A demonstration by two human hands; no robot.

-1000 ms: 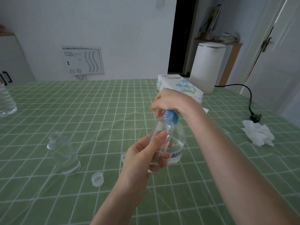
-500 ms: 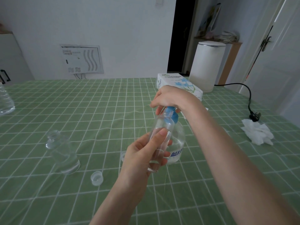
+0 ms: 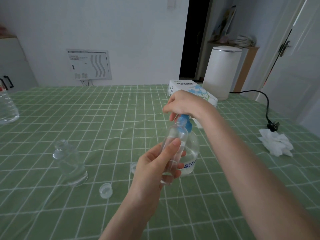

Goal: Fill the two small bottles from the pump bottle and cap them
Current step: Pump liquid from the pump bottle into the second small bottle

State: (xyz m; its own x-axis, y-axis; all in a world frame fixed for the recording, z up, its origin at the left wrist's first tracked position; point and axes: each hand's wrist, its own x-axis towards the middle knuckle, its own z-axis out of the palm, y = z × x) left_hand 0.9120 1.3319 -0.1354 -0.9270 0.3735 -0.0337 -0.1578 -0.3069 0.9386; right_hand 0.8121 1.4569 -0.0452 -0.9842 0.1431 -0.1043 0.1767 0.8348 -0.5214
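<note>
My left hand grips a small clear bottle and holds its open neck up against the blue pump head of the pump bottle, which stands on the green checked table. My right hand rests on top of the pump head, fingers curled over it. The second small clear bottle stands open at the left. Two clear caps lie on the table: one cap in front, another cap partly hidden behind my left hand.
A tissue box sits behind my right hand, a white kettle with a black cord at the far right. A crumpled tissue lies at the right. A large clear water bottle stands at the left edge.
My right hand has risen slightly with the pump head. The small bottle stays held at the nozzle. The view has shifted a little.
</note>
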